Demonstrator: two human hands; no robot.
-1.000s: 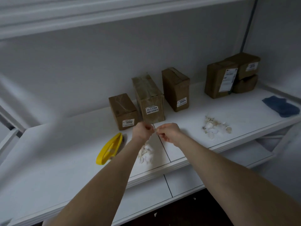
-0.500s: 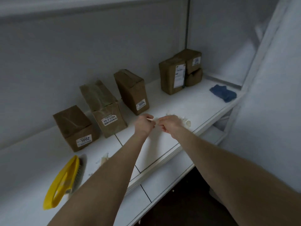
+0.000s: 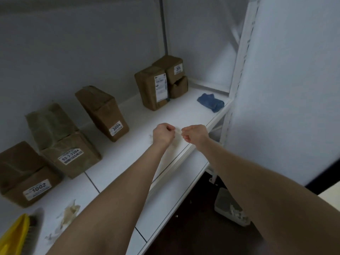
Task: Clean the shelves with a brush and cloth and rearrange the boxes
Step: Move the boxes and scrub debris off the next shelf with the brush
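Shelf runs white from the lower left to the upper right of the frame. Brown boxes stand along its back, their long axes running back toward the upper left and their labelled ends facing forward. A yellow brush in the lower left corner lies with its long axis rising to the right, bristles turned right. A blue cloth sits crumpled at the upper right.

At centre, the left hand and right hand, both curled, pinch a pale scrap between them just above the shelf. The step looks like clearing paper. A firm pinch would keep the scrap from dropping, and the litter at lower left suits the brush.
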